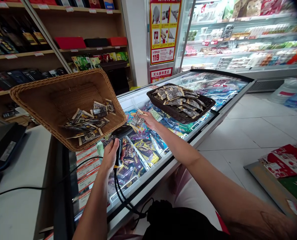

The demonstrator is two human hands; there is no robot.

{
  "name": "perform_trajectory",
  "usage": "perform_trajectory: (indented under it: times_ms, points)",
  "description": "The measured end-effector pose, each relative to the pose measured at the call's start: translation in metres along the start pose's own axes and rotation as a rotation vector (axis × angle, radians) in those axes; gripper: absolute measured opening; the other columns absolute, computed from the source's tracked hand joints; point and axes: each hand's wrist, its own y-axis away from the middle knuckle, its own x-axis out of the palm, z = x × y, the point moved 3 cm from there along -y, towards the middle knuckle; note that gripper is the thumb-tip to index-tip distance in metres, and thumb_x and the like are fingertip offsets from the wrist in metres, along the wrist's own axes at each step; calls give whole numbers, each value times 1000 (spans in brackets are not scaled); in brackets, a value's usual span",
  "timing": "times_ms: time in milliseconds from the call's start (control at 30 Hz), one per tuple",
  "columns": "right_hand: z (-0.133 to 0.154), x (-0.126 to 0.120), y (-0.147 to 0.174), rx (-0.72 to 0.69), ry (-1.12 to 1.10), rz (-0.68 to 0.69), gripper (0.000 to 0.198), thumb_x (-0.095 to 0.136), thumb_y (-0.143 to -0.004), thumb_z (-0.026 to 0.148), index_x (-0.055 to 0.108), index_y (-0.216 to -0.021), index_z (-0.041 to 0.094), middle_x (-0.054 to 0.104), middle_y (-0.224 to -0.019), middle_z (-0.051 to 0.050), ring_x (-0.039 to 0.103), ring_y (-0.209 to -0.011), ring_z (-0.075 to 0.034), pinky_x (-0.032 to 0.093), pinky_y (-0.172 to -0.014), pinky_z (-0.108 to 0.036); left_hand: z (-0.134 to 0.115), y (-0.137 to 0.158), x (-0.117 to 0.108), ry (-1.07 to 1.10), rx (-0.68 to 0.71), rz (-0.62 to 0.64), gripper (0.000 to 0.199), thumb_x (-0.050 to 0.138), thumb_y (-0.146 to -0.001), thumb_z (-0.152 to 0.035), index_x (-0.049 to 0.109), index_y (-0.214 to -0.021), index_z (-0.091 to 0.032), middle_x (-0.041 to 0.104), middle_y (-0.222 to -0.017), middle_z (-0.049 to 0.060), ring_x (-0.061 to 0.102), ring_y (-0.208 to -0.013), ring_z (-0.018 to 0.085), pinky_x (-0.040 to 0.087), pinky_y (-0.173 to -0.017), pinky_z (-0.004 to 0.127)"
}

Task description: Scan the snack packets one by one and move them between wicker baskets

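From my remote seat, the biggest thing I have in front of me is the chest freezer (145,191), its display full of bagged goods, with a pale worktop (38,156) alongside at the left. The tan basket (71,96) sits at the freezer's near-left end, slanted in my view, with packets (90,135) gathered along its lower side; I can't make out everything that supports it. A knock from the scanning side could tip it and spill them. Further right, on top of the freezer, the dark basket (168,111) carries a heaped pile (174,93); a brush from my right forearm could send the upper ones over the rim.

My left hand (111,153) is curled firmly around the grip of what looks like a handheld scanner (118,156), its head just beside the tan basket's corner. The scanner's black cord (115,175) hangs in loops below; if it catches on the freezer's edge, it could jerk the tool aside.

My right hand (149,120) pinches one small packet (138,120) between thumb and fingers, between the two baskets. The hold seems light and near one end, so the packet could twist or slip onto the freezer.
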Motion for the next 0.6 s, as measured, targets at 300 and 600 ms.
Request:
perform_trajectory:
  times_ms: [300,600]
  points:
    - [-7,-4,-5,210,-336,-164,15,65,-90,7,61,-86,21,69,-65,4,65,-57,-11,54,-53,-19,-5,1,-1,59,35,-58,74,70,-71,-91,60,-90,-20,61,-58,-3,56,-41,13,38,-37,24]
    - [3,-29,-12,198,-170,-227,27,70,-86,-4,57,-84,19,68,-65,2,66,-58,-12,60,-59,-23,-7,0,-2,65,45,-59,79,70,-69,-92,62,-95,-18,63,-60,0,61,-46,16,35,-37,23]
